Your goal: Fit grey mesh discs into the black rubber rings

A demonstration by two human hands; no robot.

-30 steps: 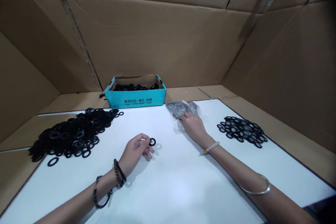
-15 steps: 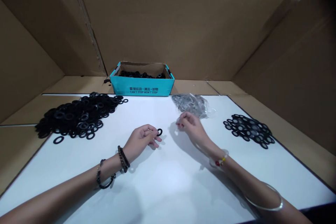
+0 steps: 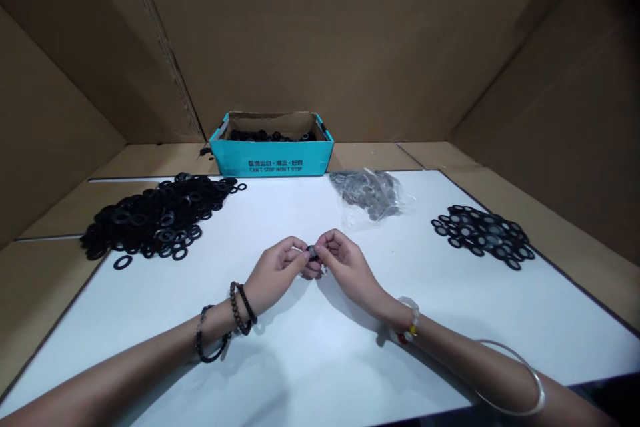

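Just above the white table, my left hand (image 3: pixel 280 270) pinches a small black ring (image 3: pixel 309 255) between thumb and fingers. My right hand (image 3: pixel 350 272) meets it from the other side, its thumb and fingers closed on a grey disc (image 3: pixel 313 251) that sits at the ring's opening. Fingers cover part of both pieces, so I cannot tell whether the disc is fully seated. Beyond my hands lies a clear plastic bag (image 3: pixel 367 195) of grey discs.
A heap of black rings (image 3: pixel 155 213) spreads at the left, with one loose ring (image 3: pixel 123 262) before it. At the right lie rings with grey centres (image 3: pixel 483 233). A turquoise box (image 3: pixel 273 159) of black pieces stands at the back. Cardboard walls (image 3: pixel 320 47) surround the table (image 3: pixel 320 360).
My right hand has moved left and down from near the plastic bag to my left hand. A grey disc now shows at the black ring. The view has shifted slightly.
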